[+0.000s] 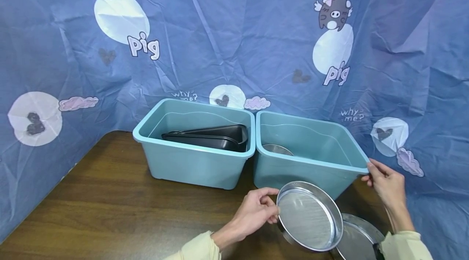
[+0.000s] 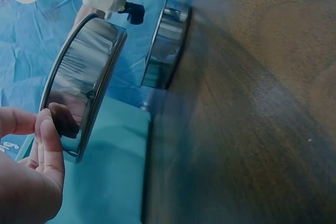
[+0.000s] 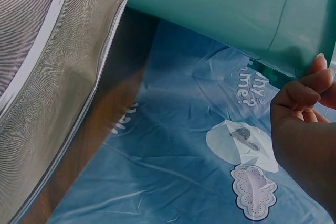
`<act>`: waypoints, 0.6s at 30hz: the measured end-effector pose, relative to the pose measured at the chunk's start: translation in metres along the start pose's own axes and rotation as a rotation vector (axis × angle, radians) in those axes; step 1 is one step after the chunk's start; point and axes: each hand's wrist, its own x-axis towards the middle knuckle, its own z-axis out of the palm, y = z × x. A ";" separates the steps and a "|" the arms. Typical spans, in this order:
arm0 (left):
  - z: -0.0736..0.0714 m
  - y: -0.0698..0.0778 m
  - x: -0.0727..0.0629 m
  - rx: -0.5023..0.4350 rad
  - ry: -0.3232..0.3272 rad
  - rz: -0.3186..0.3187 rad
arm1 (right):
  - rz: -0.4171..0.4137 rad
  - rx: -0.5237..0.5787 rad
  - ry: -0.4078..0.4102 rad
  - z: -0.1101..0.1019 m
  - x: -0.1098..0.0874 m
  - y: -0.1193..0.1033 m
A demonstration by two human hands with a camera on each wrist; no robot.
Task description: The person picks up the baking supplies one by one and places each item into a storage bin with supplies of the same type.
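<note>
My left hand pinches the rim of a round metal sieve with fine mesh. The sieve is held tilted above the table, in front of the right teal bin. In the left wrist view, thumb and fingers of the left hand hold the shiny side wall of the sieve. At the bin's front right corner, my right hand grips the rim; the right wrist view shows this hand too. Another sieve rests on the table, partly hidden by the held one and the right sleeve.
Inside the right bin lies a round metal piece, mostly hidden by the front wall. The left teal bin holds dark baking pans. Both bins stand on the wooden table before a blue printed cloth.
</note>
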 end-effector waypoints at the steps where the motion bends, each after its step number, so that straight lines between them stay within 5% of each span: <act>1: 0.000 0.001 0.000 -0.001 -0.001 0.000 | 0.001 0.000 -0.001 0.000 0.000 0.000; 18: 0.000 0.018 0.007 0.004 -0.010 0.020 | 0.025 0.025 0.018 0.001 0.001 0.001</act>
